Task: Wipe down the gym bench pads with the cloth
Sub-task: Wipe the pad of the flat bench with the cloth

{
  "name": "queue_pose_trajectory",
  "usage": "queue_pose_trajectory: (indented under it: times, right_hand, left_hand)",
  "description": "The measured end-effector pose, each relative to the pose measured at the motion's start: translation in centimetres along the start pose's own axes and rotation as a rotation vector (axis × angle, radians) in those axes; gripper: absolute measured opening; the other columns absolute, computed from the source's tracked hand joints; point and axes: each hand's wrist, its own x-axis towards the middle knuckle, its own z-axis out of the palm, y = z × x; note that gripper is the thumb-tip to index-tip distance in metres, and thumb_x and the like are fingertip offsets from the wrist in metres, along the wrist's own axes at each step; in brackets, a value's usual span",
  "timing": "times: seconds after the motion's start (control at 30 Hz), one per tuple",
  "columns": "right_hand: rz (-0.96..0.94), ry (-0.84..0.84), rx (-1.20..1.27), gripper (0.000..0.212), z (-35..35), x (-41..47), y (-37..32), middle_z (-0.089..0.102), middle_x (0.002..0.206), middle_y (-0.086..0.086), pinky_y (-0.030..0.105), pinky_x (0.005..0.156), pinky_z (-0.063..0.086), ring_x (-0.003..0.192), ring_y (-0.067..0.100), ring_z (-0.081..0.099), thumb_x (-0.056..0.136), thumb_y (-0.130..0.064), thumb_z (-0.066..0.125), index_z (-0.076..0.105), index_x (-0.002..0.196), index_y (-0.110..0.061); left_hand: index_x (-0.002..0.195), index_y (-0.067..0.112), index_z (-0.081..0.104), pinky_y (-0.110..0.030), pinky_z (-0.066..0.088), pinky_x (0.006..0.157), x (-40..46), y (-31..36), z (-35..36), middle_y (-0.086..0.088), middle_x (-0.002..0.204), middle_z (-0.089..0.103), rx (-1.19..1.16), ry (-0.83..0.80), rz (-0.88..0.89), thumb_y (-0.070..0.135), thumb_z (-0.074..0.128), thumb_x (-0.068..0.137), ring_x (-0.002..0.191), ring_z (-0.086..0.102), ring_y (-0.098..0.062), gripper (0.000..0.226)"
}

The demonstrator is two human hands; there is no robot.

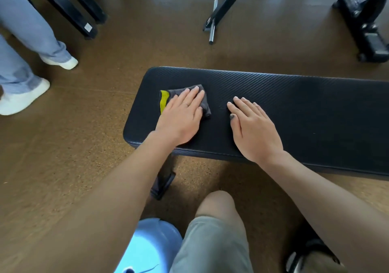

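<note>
**Flat palm on the cloth, left end of the bench**

Biggest thing first: the cork-brown floor point(88, 146), speckled and faintly glossy, spreads under it all. On it stands the bench pad point(294, 108), a long black slab with rounded corners and a fine diagonal weave texture, running off the right edge. It looks firm yet cushioned, and grippy rather than slick, so a cloth should drag across it with some friction.

Far right, a black tubular frame point(357, 19) with a chrome bar; far left, someone's blue trouser legs point(25, 30) and white shoes.

Now the hands. The left hand point(181, 116) lies flat on the cloth point(205, 106) at the pad's left end, fingers straight and close together, pressing down, not pinching. The right hand point(252, 129) rests bare on the pad just beside it, fingers slightly fanned, bracing.

The cloth itself: small, dark grey with a yellow-green edge, crumpled, soft and light. My read is it will bunch and slip out under a sliding palm, so pressure through the whole hand, or curling the fingertips over its far edge, would keep it in place.
</note>
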Motion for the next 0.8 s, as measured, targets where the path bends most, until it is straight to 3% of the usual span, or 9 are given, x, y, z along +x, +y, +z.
queue_pose_trajectory:
  times: [0.1, 0.23, 0.37, 0.57, 0.8]
  right_hand:
    - [0.007, -0.012, -0.029, 0.059, 0.3, -0.2, -0.1, 0.036, 0.164, 0.003, 0.039, 0.128, 0.020, 0.155, 0.020, 0.026, 0.108, -0.041, 0.017, 0.042, 0.156, -0.018]
    - [0.026, -0.060, -0.096, 0.063, 0.4, 0.0, -0.8, 0.028, 0.167, 0.007, 0.044, 0.129, 0.016, 0.157, 0.025, 0.020, 0.106, -0.043, 0.014, 0.034, 0.159, -0.016]
    - [0.049, -0.100, -0.082, 0.064, 1.1, 1.2, -3.4, 0.018, 0.170, 0.011, 0.046, 0.129, 0.009, 0.159, 0.026, 0.011, 0.105, -0.043, 0.010, 0.025, 0.163, -0.017]
    - [0.078, -0.010, -0.055, 0.060, 1.8, 1.3, -3.8, 0.027, 0.168, 0.008, 0.045, 0.129, 0.016, 0.157, 0.025, 0.018, 0.107, -0.045, 0.017, 0.034, 0.160, -0.021]
    - [0.065, -0.001, -0.061, 0.060, 1.8, 0.9, -3.9, 0.029, 0.167, 0.010, 0.047, 0.128, 0.019, 0.157, 0.027, 0.021, 0.107, -0.042, 0.016, 0.036, 0.159, -0.020]
  left_hand:
    - [0.166, 0.029, 0.003, -0.034, -0.007, 0.128, -2.0, 0.6, 0.9, 0.009, 0.173, -0.003, 0.033, 0.027, -0.069, 0.041, 0.013, 0.112, 0.159, -0.006, -0.012, 0.056]
    - [0.163, 0.038, 0.000, -0.030, -0.012, 0.127, -8.6, 0.9, 1.6, 0.018, 0.169, -0.008, 0.012, 0.026, -0.024, 0.045, 0.006, 0.109, 0.157, -0.012, -0.003, 0.055]
    - [0.164, 0.037, 0.005, -0.030, -0.007, 0.126, -4.3, -1.4, 0.5, 0.016, 0.171, -0.003, 0.027, 0.046, -0.048, 0.039, 0.015, 0.112, 0.158, -0.008, -0.006, 0.053]
    - [0.165, 0.032, 0.006, -0.036, -0.004, 0.128, 1.4, -2.0, 0.1, 0.008, 0.174, 0.001, 0.022, 0.064, -0.176, 0.037, 0.016, 0.112, 0.160, -0.003, -0.014, 0.054]
    - [0.164, 0.038, 0.000, -0.029, -0.013, 0.125, -7.8, 0.9, 1.6, 0.016, 0.171, -0.007, 0.030, 0.049, -0.104, 0.042, 0.008, 0.110, 0.157, -0.013, -0.005, 0.055]
